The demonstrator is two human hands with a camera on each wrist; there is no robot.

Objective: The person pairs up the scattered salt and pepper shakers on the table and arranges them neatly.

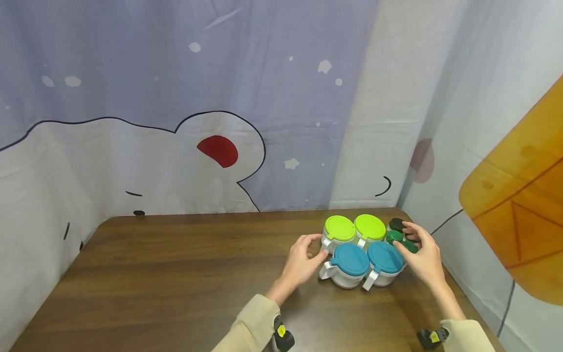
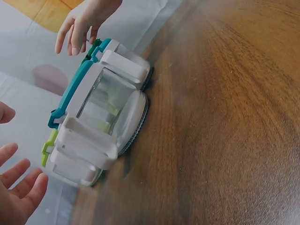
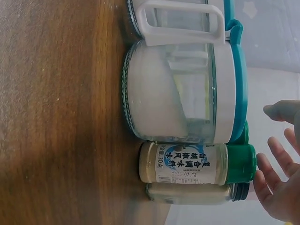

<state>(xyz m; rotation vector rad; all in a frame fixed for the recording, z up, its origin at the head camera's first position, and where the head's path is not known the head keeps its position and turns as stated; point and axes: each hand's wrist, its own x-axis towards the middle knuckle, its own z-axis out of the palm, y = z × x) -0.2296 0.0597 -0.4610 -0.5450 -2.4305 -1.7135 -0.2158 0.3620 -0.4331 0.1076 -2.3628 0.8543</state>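
Flanking a cluster of jars at the far right of a wooden table (image 1: 176,274), a person's left hand (image 1: 302,260) and right hand (image 1: 425,255) curve with fingers loosely parted, neither gripping anything, in the head view. Two lime-lidded jars (image 1: 339,228) stand behind two blue-lidded jars (image 1: 350,259), with small bottles (image 1: 394,237) packed at their right, under the right hand's fingers.

Seen from the left wrist, the left hand's spread fingers stop just short of the jars, while the right hand's fingers droop at the cluster's far end. White handles (image 2: 124,64) jut from the jars; they look rigid and likely offer the surest hold for lifting one.

Seen from the right wrist, white contents (image 3: 150,101) part-fill a clear body that appears to be glass, so probably weighty, slick and breakable if knocked. The right fingers are relaxed beside the green cap (image 3: 241,163) of a labelled bottle (image 3: 190,163); contact cannot be told. That bottle should prove lighter, slim enough to pinch around its cap.
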